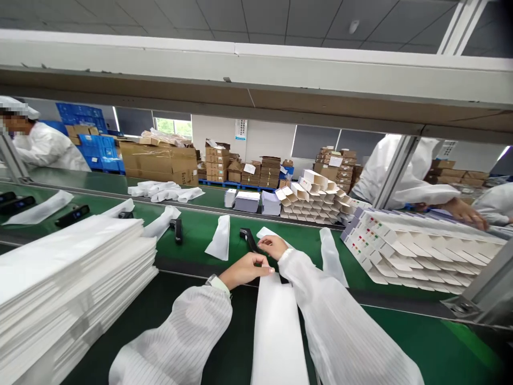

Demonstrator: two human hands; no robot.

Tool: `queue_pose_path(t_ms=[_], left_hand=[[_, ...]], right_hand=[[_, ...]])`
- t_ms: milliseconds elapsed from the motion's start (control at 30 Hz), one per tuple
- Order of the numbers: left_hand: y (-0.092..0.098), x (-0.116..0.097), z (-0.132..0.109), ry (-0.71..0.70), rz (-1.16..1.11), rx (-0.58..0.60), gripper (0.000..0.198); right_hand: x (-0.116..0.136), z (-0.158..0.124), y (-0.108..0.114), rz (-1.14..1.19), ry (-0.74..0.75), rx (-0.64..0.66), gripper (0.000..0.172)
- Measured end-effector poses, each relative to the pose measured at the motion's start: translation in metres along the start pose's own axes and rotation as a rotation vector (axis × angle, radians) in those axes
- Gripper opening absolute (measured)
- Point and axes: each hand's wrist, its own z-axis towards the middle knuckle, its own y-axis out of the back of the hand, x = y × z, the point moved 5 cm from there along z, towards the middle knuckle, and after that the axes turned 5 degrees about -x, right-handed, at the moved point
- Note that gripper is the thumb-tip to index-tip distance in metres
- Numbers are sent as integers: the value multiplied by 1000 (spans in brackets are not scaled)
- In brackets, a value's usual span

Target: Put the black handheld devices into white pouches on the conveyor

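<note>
My left hand (pixel 248 269) pinches the top end of a long white sleeve-like bag (pixel 276 331), which stretches toward me over the green surface. Just above it, my right hand (pixel 273 247) has its fingers closed at the lower end of a black handheld device (pixel 249 239); the exact contact is partly hidden. Behind my right wrist a white pouch (pixel 267 232) shows in part. Left of the device lies another white pouch (pixel 219 239), and farther left a second black device (pixel 176 231) rests on the green belt (pixel 196 227).
A tall stack of white bags (pixel 72 256) fills the left side. At right, stacked open cartons (pixel 420 251) stand near a metal post (pixel 481 283). More cartons (pixel 312 198) sit beyond the belt. A co-worker's hand (pixel 467 213) reaches behind the right stack. A shelf (pixel 240 64) spans overhead.
</note>
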Motion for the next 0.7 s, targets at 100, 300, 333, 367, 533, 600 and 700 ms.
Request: queue_pose_path(t_ms=[100, 300, 333, 367, 533, 600, 700], left_hand=[[-3, 8, 0, 23, 32, 27, 26], [0, 10, 1, 51, 64, 5, 27], [2, 9, 2, 47, 66, -10, 26], [4, 7, 2, 40, 68, -23, 25], [5, -2, 2, 6, 89, -43, 23], [2, -4, 3, -4, 91, -38, 22], [-4, -6, 3, -14, 86, -32, 23]], right_hand=[[-7, 20, -21, -12, -32, -72, 40], [-32, 31, -16, 204, -165, -60, 44], [-35, 30, -11, 267, -179, -41, 44], [-36, 27, -4, 331, -184, -23, 45], [-24, 4, 37, 629, -102, 26, 67], [-14, -8, 47, 803, -66, 82, 77], [-5, -23, 55, 951, -65, 126, 79]])
